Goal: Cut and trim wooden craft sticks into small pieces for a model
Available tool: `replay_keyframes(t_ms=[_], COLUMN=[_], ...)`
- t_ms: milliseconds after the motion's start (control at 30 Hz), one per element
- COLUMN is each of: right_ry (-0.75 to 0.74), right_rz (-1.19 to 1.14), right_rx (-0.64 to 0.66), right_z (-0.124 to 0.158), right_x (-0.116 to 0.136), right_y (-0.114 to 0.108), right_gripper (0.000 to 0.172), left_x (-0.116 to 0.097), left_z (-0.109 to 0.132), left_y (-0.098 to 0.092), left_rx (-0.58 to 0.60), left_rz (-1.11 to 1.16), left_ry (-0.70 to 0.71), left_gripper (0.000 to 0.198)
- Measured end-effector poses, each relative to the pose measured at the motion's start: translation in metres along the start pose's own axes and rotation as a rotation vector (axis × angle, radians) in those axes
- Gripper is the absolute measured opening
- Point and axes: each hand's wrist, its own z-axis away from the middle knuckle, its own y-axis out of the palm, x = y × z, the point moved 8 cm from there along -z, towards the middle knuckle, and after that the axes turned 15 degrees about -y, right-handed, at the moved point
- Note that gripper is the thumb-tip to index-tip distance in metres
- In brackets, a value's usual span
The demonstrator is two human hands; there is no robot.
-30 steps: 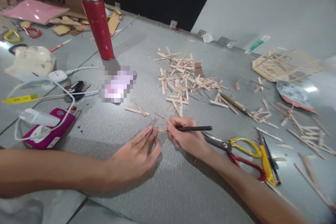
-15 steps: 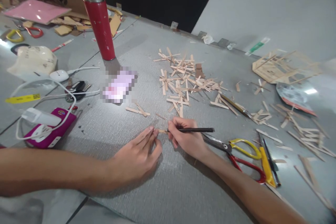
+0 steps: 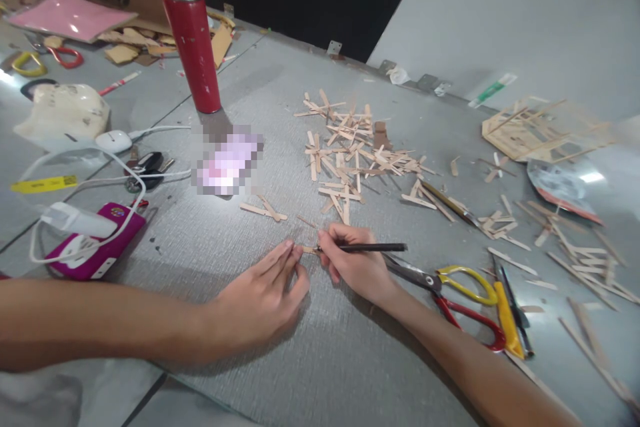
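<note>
My left hand [image 3: 265, 297] rests on the grey mat, thumb and fingertips pressed around one end of a small wooden stick [image 3: 311, 250]. Just to the right, my right hand [image 3: 353, 257] is closed in a writing grip on a slim black pen [image 3: 377, 247]. The pen's tip meets the stick's far end; fingers partly hide that contact. A thin sliver of wood [image 3: 306, 221] lies just beyond the fingertips. Scissors [image 3: 440, 287] with one yellow and one red handle lie beside my right wrist.
Loose wooden sticks [image 3: 350, 147] are heaped beyond my hands. A phone [image 3: 230, 163], a red bottle [image 3: 193, 53] and a purple power bank [image 3: 120, 230] with cables stand or lie left. To the right are a yellow cutter [image 3: 509, 320] and a wooden frame model [image 3: 530, 130].
The pen has shifted very slightly left at the stick. Both hands keep their grip, nearly in the same place.
</note>
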Motion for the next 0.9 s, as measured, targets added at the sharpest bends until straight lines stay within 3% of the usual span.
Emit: replay_keyframes(t_ms=[500,667,900], right_ry=[-0.056,-0.041,0.005], right_rz=[0.092,0.093,0.025], right_rx=[0.093,0.081,0.028], right_z=[-0.003,-0.003,-0.001], right_x=[0.013,0.018,0.006], right_y=[-0.001,-0.002,0.0], right_gripper=[0.042,0.037,0.041], left_x=[-0.002,0.0,-0.001], left_z=[0.001,0.001,0.0], left_y=[0.001,0.002,-0.001], left_rx=[0.018,-0.008,-0.001], left_rz=[-0.025,-0.039,-0.032], left_ry=[0.016,-0.004,0.018], left_gripper=[0.039,0.037,0.039])
